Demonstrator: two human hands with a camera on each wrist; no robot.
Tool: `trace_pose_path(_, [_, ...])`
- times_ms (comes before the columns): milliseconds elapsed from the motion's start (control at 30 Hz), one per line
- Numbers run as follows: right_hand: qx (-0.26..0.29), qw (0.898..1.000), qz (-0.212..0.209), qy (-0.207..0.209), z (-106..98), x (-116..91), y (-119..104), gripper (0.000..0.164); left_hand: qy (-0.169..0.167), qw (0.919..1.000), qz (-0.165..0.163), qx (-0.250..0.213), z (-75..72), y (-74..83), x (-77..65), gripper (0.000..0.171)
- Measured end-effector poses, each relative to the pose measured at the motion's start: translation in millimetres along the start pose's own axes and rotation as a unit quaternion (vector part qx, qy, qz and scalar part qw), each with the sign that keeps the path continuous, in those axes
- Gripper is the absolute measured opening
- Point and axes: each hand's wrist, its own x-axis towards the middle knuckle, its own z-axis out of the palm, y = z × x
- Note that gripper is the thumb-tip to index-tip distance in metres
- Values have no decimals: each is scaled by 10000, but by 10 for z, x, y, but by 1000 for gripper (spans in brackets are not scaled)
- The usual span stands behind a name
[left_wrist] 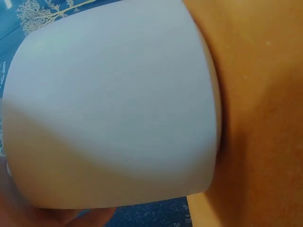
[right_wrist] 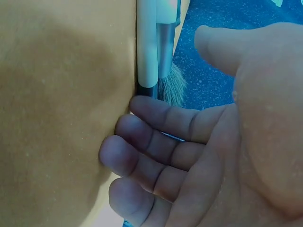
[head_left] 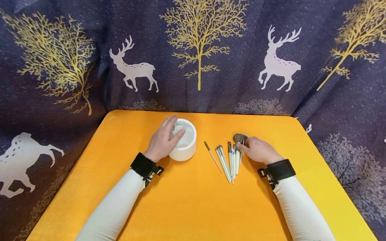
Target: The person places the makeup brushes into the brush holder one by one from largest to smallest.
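The left hand [head_left: 160, 143] is at the near left side of a white round divided holder [head_left: 182, 154], grasping it by the rim: its thumb [head_left: 179, 135] reaches over the opening while the other fingers lie along the holder's far left side. In the left wrist view the holder's smooth outer wall fills much of the frame, with part of a finger along its lower edge.

The right hand [head_left: 260, 151] is to the right of the holder, fingers gently bent and thumb well apart from them — not clenched. Its forefinger tip is just beside the end of a pale-handled makeup brush [right_wrist: 147, 45]; whether they touch, I cannot tell.

The holder stands upright, its open top showing thin partitions [head_left: 184, 127] that split the inside into compartments.

Right of the holder lie the makeup brushes. A slim brush [head_left: 213, 157] is nearest to it, apart from the others; farther right comes a slanting pair of brushes [head_left: 223, 164], then a close cluster of brushes [head_left: 232, 164] — and a broad, dark-bristled brush [head_left: 239, 138] next to the right thumb. Holder and brushes alike rest on an orange tabletop [head_left: 181, 204].
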Motion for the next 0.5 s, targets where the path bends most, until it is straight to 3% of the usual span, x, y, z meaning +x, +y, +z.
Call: trace_pose_path(500, [-28, 10000, -71, 19, 34, 12, -36, 45, 302, 9985, 440, 130, 122, -62, -2, 63])
